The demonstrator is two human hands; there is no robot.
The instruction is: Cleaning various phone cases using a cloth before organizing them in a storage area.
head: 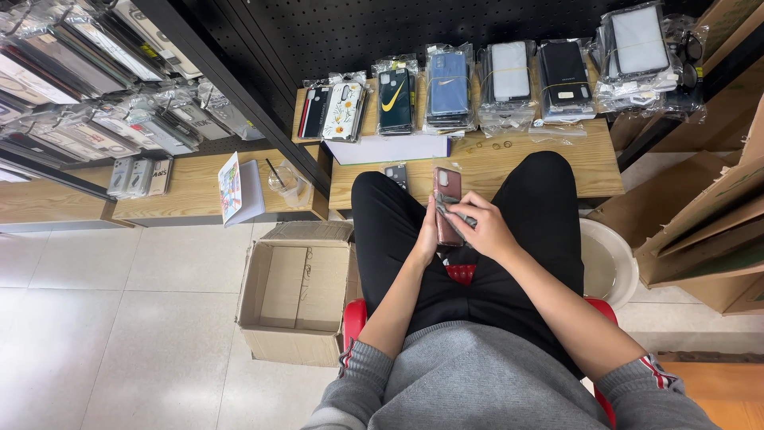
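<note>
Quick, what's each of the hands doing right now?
Left hand: closed around the pinkish phone case.
Right hand: pinching a small grey piece against it.

The left hand [427, 235] is mostly hidden behind the pinkish-brown phone case [448, 205] it holds, so how its fingers grip cannot be told, and the lower end of the case is covered by the right hand [487, 228], with a small grey thing pinched there too small to tell. The red stool [355, 318] shows only at its edges under the person's black trousers [398, 231]. The hanging packaged cases [72, 72] are cut off by the left and top edges, and the cardboard cartons [708, 231] by the right edge.
</note>
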